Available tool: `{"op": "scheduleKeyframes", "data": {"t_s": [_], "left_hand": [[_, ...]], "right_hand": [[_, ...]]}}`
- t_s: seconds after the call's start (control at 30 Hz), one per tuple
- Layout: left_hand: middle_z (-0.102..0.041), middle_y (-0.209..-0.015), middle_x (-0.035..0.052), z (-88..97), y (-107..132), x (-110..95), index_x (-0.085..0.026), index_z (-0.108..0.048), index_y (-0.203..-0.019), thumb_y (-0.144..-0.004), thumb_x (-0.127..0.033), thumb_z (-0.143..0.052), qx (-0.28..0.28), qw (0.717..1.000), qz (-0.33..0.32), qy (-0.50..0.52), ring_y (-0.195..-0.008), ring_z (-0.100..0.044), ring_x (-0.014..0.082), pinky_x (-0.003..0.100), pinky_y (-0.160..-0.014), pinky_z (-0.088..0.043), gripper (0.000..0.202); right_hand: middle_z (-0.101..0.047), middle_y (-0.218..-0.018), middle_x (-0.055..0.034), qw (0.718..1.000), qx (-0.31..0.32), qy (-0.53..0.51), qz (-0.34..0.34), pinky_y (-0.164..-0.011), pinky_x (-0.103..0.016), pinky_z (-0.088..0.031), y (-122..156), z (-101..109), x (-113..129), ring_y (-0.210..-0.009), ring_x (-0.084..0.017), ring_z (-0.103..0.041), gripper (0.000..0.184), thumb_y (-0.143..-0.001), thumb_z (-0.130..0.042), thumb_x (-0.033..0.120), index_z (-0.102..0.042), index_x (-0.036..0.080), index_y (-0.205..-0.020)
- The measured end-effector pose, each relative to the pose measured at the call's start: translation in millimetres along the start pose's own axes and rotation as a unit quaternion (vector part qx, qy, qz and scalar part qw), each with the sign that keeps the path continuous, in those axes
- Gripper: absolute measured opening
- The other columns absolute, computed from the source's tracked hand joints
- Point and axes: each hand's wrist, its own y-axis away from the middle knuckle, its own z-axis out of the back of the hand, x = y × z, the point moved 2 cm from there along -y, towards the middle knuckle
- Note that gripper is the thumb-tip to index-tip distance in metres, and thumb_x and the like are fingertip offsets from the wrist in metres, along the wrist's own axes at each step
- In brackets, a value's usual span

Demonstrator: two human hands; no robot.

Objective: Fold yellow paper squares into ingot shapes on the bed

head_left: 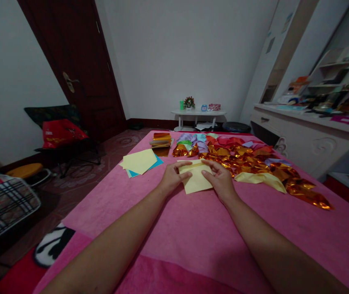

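Note:
Between my two hands is a sheet of pale yellow paper (197, 183), its far edge folded over toward me. My left hand (173, 176) pinches the left side of the fold, thumb on top. On the right side, my right hand (220, 177) grips the same fold with thumb and fingers. Left of my hands lies a stack of yellow and blue paper sheets (140, 161). Behind it is a pile of gold foil sheets (161, 141). Crumpled gold foil pieces (241, 157) spread to the right, with a folded yellow paper piece (261, 179) at their near edge.
A pink cloth (110, 204) covers the surface under my hands. Purple, green and red papers lie at its far side. Beyond stands a small white table (198, 112); a cluttered white dresser (309, 126) is on the right. A chair holds a red bag (62, 134) at left.

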Motion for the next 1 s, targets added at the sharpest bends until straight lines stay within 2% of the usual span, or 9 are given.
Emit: {"op": "scheduleKeyframes", "data": {"t_s": [0.13,0.2,0.33,0.43,0.57,0.67,0.77,0.83,1.0], "left_hand": [[-0.070,-0.088,0.0086,1.5,-0.7,1.5,-0.011,-0.070,-0.101,-0.055,-0.027,-0.082,-0.013,1.000,0.008,0.000,-0.071,-0.062,0.0157,0.027,-0.065,-0.048,0.050],[-0.070,-0.088,0.0085,1.9,-0.4,2.3,-0.012,-0.070,-0.101,-0.057,-0.029,-0.081,-0.013,1.000,0.012,-0.009,-0.070,-0.062,0.0158,0.027,-0.065,-0.048,0.049],[-0.070,-0.086,0.0080,3.2,-0.8,6.2,-0.012,-0.071,-0.100,-0.063,-0.031,-0.077,-0.017,0.998,0.005,-0.059,-0.067,-0.062,0.0154,0.027,-0.062,-0.047,0.042],[-0.069,-0.078,0.0076,5.2,-3.6,10.5,-0.011,-0.073,-0.090,-0.065,-0.032,-0.075,-0.035,0.995,-0.006,-0.090,-0.064,-0.059,0.0152,0.027,-0.059,-0.046,0.033],[-0.067,-0.091,0.0089,8.3,-7.6,9.5,-0.015,-0.074,-0.076,-0.063,-0.030,-0.076,-0.073,0.987,-0.054,-0.130,-0.089,-0.059,0.0202,0.031,-0.079,-0.045,0.019],[-0.066,-0.098,0.0090,8.5,-7.1,4.6,-0.017,-0.074,-0.074,-0.064,-0.030,-0.076,-0.087,0.983,-0.074,-0.146,-0.105,-0.055,0.0220,0.032,-0.088,-0.042,0.016],[-0.067,-0.077,0.0066,5.7,-4.6,3.5,-0.014,-0.073,-0.070,-0.068,-0.036,-0.072,-0.073,0.986,-0.043,-0.143,-0.080,-0.061,0.0191,0.028,-0.069,-0.046,0.023],[-0.065,-0.066,0.0042,3.8,-3.1,5.2,-0.012,-0.071,-0.069,-0.068,-0.040,-0.070,-0.074,0.988,-0.019,-0.133,-0.062,-0.058,0.0154,0.025,-0.056,-0.043,0.028],[-0.065,-0.063,0.0033,2.7,-1.9,8.0,-0.011,-0.069,-0.072,-0.067,-0.039,-0.068,-0.093,0.989,0.015,-0.117,-0.052,-0.054,0.0126,0.022,-0.048,-0.040,0.029]], "right_hand": [[-0.064,-0.113,-0.0090,1.000,0.003,-0.021,0.004,-0.072,-0.034,-0.053,1.1,-4.0,5.1,-0.086,-0.022,-0.066,0.063,-0.066,-0.074,0.032,-0.052,0.024,-0.124],[-0.064,-0.113,-0.0092,1.000,-0.010,-0.002,0.005,-0.070,-0.035,-0.053,0.5,-3.1,4.1,-0.082,-0.022,-0.066,0.065,-0.066,-0.075,0.035,-0.051,0.025,-0.126],[-0.067,-0.096,-0.0079,0.994,-0.032,0.094,0.046,-0.069,-0.035,-0.050,-2.5,3.1,-0.5,-0.077,-0.021,-0.063,0.028,-0.070,-0.070,0.038,-0.069,0.018,-0.090],[-0.065,-0.091,-0.0069,0.989,-0.044,0.119,0.071,-0.077,-0.035,-0.046,-4.5,7.1,-1.6,-0.086,-0.022,-0.060,0.017,-0.069,-0.070,0.035,-0.070,0.018,-0.072],[-0.062,-0.101,-0.0077,0.985,-0.066,0.132,0.094,-0.073,-0.032,-0.045,-3.9,7.4,2.5,-0.091,-0.021,-0.057,0.015,-0.068,-0.070,0.033,-0.071,0.018,-0.071],[-0.064,-0.096,-0.0064,0.991,-0.056,0.104,0.066,-0.068,-0.029,-0.045,-2.4,5.6,3.4,-0.086,-0.020,-0.058,0.018,-0.067,-0.071,0.035,-0.071,0.018,-0.072],[-0.066,-0.075,-0.0031,0.996,-0.043,0.078,0.016,-0.060,-0.027,-0.043,-1.4,4.2,0.9,-0.069,-0.018,-0.057,0.025,-0.069,-0.068,0.040,-0.071,0.016,-0.077],[-0.064,-0.066,-0.0015,0.996,-0.045,0.073,0.002,-0.054,-0.026,-0.041,-1.2,3.9,-0.3,-0.060,-0.017,-0.055,0.030,-0.070,-0.066,0.044,-0.070,0.016,-0.078],[-0.061,-0.060,-0.0001,0.997,-0.040,0.071,-0.007,-0.050,-0.025,-0.038,-1.0,3.7,1.5,-0.054,-0.015,-0.052,0.031,-0.071,-0.062,0.047,-0.066,0.016,-0.069]]}}
